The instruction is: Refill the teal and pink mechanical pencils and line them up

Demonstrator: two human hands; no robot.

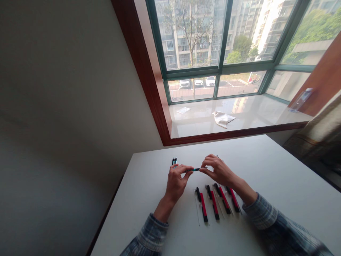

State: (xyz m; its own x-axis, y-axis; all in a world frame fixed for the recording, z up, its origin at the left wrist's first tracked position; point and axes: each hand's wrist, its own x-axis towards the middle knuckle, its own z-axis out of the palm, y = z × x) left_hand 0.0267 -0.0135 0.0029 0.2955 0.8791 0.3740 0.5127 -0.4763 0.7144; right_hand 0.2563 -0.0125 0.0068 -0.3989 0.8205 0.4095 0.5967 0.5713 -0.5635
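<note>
Above the white table, both my hands meet at a slim dark pen [196, 169] with a teal section, held roughly level. My left hand [176, 181] is closed, thumb and fingers pinching the pen's left part. At its other end, my right hand [218, 171] pinches the tip between thumb and fingers. Just behind my left hand lie two dark pens with teal parts [174, 161], partly covered by it. Below my hands, several red and black pen barrels [204, 208] are laid in a row, with black pieces [198, 194] and thin refills [197, 209] beside them.
The white table [149, 185] meets a grey wall [80, 106] on the left. Beyond it is a window sill [194, 128] with a crumpled white cloth [223, 119] and a flat white packet [183, 110]. A curtain [314, 128] hangs at the right.
</note>
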